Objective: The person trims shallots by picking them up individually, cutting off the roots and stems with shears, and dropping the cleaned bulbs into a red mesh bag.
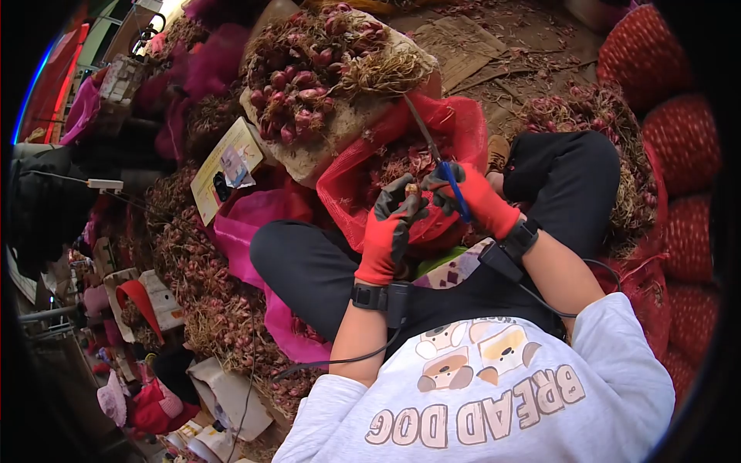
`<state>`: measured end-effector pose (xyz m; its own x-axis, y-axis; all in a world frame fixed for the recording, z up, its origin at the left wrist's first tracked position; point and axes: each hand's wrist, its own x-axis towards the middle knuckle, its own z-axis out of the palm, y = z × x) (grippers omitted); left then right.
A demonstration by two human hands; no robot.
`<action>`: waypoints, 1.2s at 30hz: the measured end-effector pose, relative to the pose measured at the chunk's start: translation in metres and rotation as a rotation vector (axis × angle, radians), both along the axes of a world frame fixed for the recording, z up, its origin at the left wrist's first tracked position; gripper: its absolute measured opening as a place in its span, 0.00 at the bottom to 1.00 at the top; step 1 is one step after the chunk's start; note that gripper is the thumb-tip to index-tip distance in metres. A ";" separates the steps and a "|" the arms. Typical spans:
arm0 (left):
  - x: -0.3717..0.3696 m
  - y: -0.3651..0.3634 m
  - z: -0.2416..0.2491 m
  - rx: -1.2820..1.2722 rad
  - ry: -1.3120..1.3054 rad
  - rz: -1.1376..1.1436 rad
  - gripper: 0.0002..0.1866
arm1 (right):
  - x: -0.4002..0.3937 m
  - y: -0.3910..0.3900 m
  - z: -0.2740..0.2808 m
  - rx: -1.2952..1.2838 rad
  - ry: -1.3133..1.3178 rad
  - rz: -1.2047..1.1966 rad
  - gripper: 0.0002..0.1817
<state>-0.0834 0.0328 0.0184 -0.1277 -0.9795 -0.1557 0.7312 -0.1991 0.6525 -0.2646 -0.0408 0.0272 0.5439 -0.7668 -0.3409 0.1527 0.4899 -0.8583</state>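
My left hand (388,224), in a red glove with dark grey fingertips, is closed in a pinch on a small shallot (411,189), mostly covered by the fingers. Beside it my right hand (472,197), gloved alike, grips blue-handled scissors (455,191). Their long metal blades (421,123) point away toward the upper left. Both hands are over an open red mesh bag (343,185) that holds loose shallots and dry skins (397,158). Beyond it, a bunch of shallots (297,85) with dried roots and stalks rests on a pale block-like surface (351,127).
Heaped shallots (208,285) lie on the left, and more (594,116) on the right. Filled red mesh sacks (679,147) line the right edge. A yellowish card (224,174) lies left of the bag. Cables run from wrist devices (382,297) on both arms.
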 end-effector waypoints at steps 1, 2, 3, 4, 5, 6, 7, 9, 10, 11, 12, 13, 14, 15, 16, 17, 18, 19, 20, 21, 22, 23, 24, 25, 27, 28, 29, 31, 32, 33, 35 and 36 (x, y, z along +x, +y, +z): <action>-0.001 0.000 0.003 0.011 -0.029 0.010 0.28 | -0.001 0.000 -0.001 -0.006 0.011 0.017 0.12; -0.002 -0.001 0.005 0.021 -0.058 0.020 0.29 | -0.001 0.000 -0.001 -0.011 0.022 0.034 0.13; -0.003 -0.002 0.007 0.032 -0.088 0.030 0.30 | -0.001 0.001 -0.001 -0.018 0.028 0.035 0.13; -0.003 -0.002 0.004 0.035 -0.129 0.042 0.28 | 0.000 0.001 0.000 -0.024 0.033 0.036 0.13; -0.002 -0.003 -0.001 0.038 -0.171 0.055 0.26 | 0.000 0.002 0.001 -0.031 0.039 0.036 0.13; -0.003 -0.003 -0.004 0.041 -0.213 0.069 0.25 | 0.002 0.003 0.008 -0.073 0.086 0.049 0.13; -0.004 -0.004 -0.004 0.003 -0.334 0.077 0.24 | 0.003 0.003 0.019 -0.115 0.132 0.061 0.13; -0.006 -0.005 -0.002 -0.074 -0.576 0.093 0.22 | 0.009 0.006 0.025 -0.164 0.142 0.024 0.12; -0.008 -0.004 -0.004 -0.066 -0.507 0.091 0.21 | 0.011 0.008 0.024 -0.171 0.104 -0.025 0.10; -0.009 -0.002 -0.006 -0.058 -0.439 0.089 0.20 | 0.013 0.009 0.022 -0.177 0.066 -0.075 0.09; -0.011 -0.002 -0.002 -0.050 -0.371 0.087 0.19 | 0.012 0.008 0.019 -0.140 0.061 -0.066 0.09; -0.011 -0.001 0.003 -0.028 -0.301 0.059 0.19 | 0.010 0.006 0.016 -0.103 0.056 -0.057 0.08; -0.012 0.000 0.010 -0.006 -0.231 0.031 0.19 | 0.008 0.005 0.013 -0.066 0.051 -0.048 0.08; -0.013 0.000 0.015 0.015 -0.161 0.004 0.18 | 0.006 0.005 0.010 -0.065 0.034 -0.043 0.08; -0.013 0.000 0.015 0.004 -0.168 0.000 0.18 | 0.005 0.006 0.007 -0.065 0.016 -0.039 0.08; -0.014 0.000 0.013 -0.007 -0.174 -0.004 0.18 | 0.005 0.006 0.005 -0.064 -0.001 -0.035 0.07; -0.014 -0.001 0.010 -0.019 -0.180 -0.008 0.18 | 0.004 0.006 0.006 -0.088 0.031 -0.026 0.07; -0.015 -0.001 0.001 -0.011 -0.267 0.040 0.18 | 0.004 0.006 0.007 -0.111 0.062 -0.017 0.07; -0.015 -0.001 -0.014 -0.003 -0.353 0.089 0.18 | 0.004 0.007 0.009 -0.135 0.093 -0.008 0.07; -0.014 -0.001 -0.026 0.004 -0.440 0.139 0.18 | 0.002 0.009 0.011 -0.117 0.075 0.037 0.07; -0.011 -0.001 -0.033 0.001 -0.333 0.169 0.19 | 0.000 0.013 0.013 -0.099 0.057 0.083 0.08; -0.005 -0.003 -0.039 -0.005 -0.226 0.203 0.19 | -0.001 0.014 0.014 -0.084 0.038 0.133 0.08; 0.001 -0.006 -0.035 -0.013 -0.121 0.239 0.20 | 0.000 0.015 0.015 -0.067 0.060 0.113 0.08; 0.011 -0.009 -0.030 -0.076 0.166 0.163 0.21 | 0.002 0.017 0.016 -0.048 0.081 0.094 0.09; 0.009 -0.010 -0.021 -0.122 0.212 0.206 0.21 | 0.006 0.014 0.005 -0.098 0.009 0.045 0.10; 0.006 -0.009 -0.019 -0.142 0.237 0.221 0.21 | 0.007 0.011 -0.003 -0.134 -0.006 0.025 0.10; 0.004 -0.009 -0.020 -0.132 0.080 0.219 0.21 | 0.007 0.007 -0.008 -0.173 -0.019 0.002 0.11; -0.003 -0.008 -0.027 -0.111 -0.227 0.216 0.20 | 0.007 0.007 0.002 -0.199 0.025 -0.029 0.11; -0.005 -0.007 -0.034 -0.127 -0.104 0.155 0.20 | 0.009 0.008 0.010 -0.187 0.077 -0.037 0.11; -0.006 -0.006 -0.036 -0.142 0.019 0.094 0.20 | 0.010 0.010 0.017 -0.175 0.129 -0.046 0.11; -0.006 0.000 -0.038 -0.132 0.310 0.003 0.19 | 0.009 0.008 0.009 -0.159 0.109 -0.065 0.10; -0.002 -0.002 -0.042 -0.047 0.423 -0.035 0.19 | 0.008 0.008 0.006 -0.152 0.100 -0.075 0.10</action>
